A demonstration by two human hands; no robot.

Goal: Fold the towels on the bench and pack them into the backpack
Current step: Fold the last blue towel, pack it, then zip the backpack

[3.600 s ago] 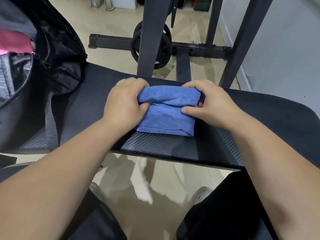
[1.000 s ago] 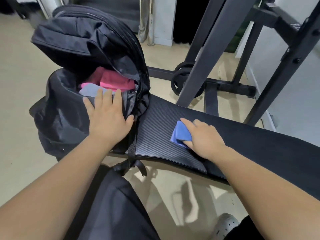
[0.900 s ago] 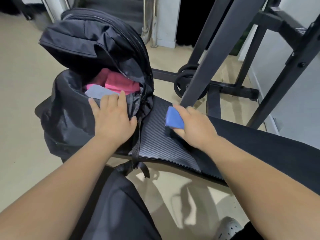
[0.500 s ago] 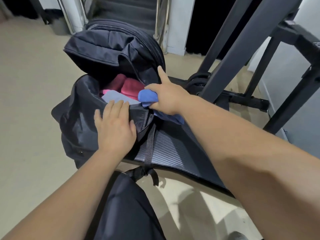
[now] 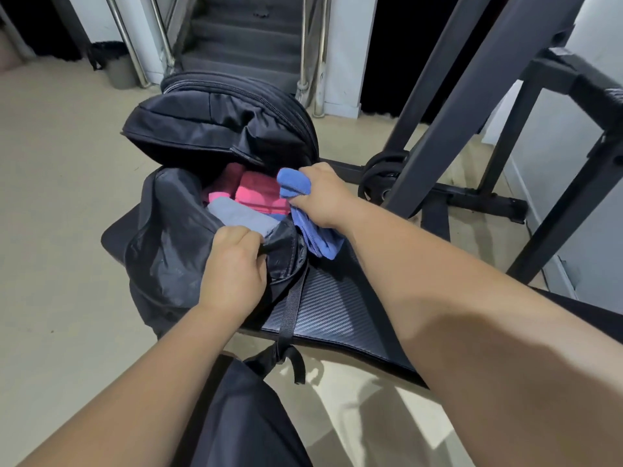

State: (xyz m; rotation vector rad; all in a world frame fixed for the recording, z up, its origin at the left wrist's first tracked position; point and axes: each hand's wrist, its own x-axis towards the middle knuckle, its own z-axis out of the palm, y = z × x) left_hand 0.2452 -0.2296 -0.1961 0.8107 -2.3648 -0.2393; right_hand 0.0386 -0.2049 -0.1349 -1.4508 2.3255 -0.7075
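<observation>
Holding blue towel point(image 5: 305, 210), backpack point(image 5: 168, 237) rim pulled

We cannot see the backpack point(image 5: 175, 251) interior below the pink towels point(image 5: 259, 193). The blue towel point(image 5: 305, 227) is partly covered by the right hand point(image 5: 323, 197). The worktop point(image 5: 337, 315) runs behind both forearms.

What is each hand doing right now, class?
Left hand: closed, gripping the black fabric backpack rim.
Right hand: closed, holding the folded blue towel.
</observation>
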